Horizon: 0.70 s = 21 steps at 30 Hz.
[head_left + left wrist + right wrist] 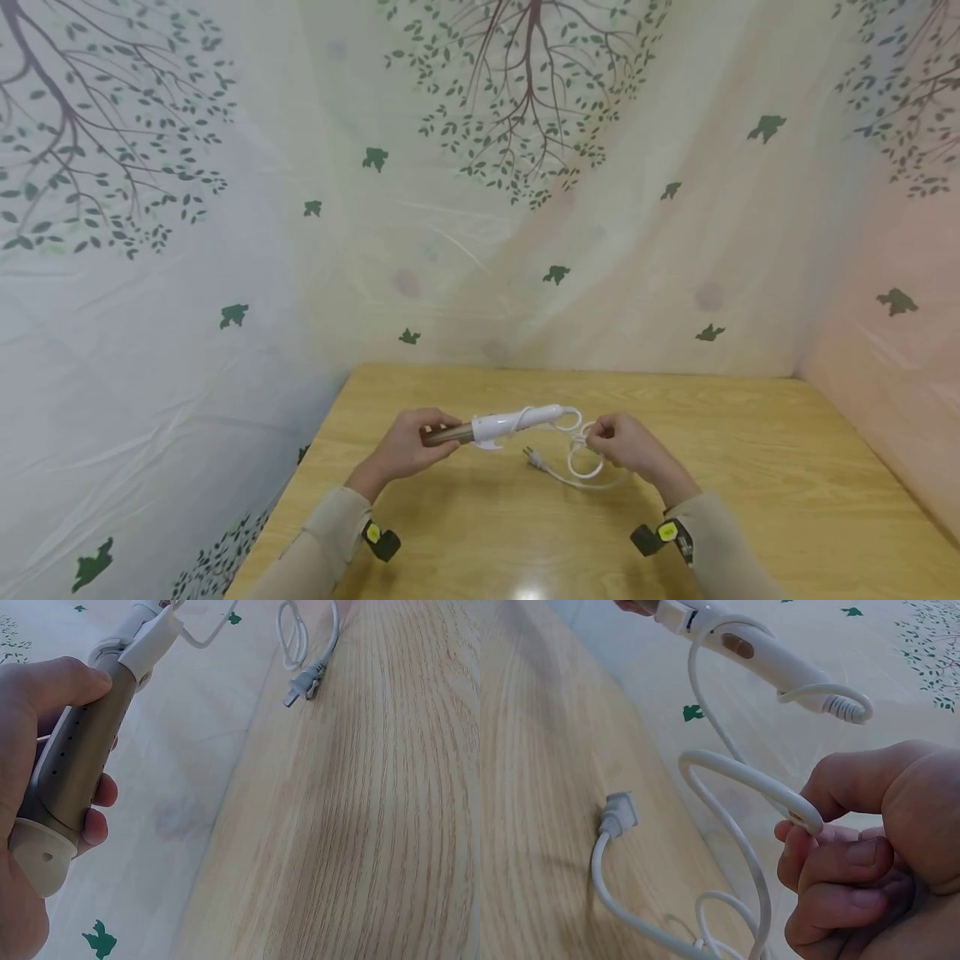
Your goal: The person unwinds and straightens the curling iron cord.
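Observation:
My left hand (405,446) grips a curling iron (498,427) by its gold barrel, thumb along the top in the left wrist view. The barrel (86,742) has small holes and a white tip. Its white handle (769,660) points right, with the cord wrapped loosely around it. To the right, my right hand (630,446) pinches a loop of the white cord (735,771) between thumb and fingers. More loops hang below that hand. At the cord's end, the two-pin plug (620,815) is low over the tabletop, left of the loops.
The wooden table (750,467) spreads beneath both hands. Behind it and along the sides hang pale curtains (480,250) printed with trees and green leaves. Each wrist carries a small black camera (384,543) on a strap.

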### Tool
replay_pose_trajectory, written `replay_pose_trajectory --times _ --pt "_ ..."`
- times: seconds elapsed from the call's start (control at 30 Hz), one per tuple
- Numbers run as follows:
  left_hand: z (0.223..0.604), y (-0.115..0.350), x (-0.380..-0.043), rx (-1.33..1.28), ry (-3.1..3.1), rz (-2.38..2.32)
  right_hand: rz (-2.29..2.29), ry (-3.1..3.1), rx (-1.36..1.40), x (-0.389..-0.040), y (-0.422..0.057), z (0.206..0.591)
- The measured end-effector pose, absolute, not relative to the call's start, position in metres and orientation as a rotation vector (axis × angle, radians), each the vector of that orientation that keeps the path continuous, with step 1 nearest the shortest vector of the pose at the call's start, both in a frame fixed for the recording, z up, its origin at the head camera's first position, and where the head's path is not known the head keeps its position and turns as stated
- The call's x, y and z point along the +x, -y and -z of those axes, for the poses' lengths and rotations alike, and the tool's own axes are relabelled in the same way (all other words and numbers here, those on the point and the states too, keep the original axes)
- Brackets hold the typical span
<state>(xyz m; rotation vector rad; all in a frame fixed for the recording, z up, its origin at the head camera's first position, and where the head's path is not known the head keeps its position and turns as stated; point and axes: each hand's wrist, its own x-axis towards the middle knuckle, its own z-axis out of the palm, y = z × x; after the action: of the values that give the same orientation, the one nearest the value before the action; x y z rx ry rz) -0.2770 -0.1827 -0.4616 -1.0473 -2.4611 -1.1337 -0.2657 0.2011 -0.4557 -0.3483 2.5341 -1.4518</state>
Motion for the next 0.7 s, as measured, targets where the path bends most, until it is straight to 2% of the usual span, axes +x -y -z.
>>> replay_pose_trajectory --times 0.47,0.7 --pt "0.463 0.185 -0.277 -0.965 2.511 1.129 1.159 -2.753 -0.704 -0.246 -0.2 0.462" --pt "0.463 0.186 -0.278 -0.926 2.541 1.112 1.152 -2.708 -0.829 -0.233 -0.2 0.457"
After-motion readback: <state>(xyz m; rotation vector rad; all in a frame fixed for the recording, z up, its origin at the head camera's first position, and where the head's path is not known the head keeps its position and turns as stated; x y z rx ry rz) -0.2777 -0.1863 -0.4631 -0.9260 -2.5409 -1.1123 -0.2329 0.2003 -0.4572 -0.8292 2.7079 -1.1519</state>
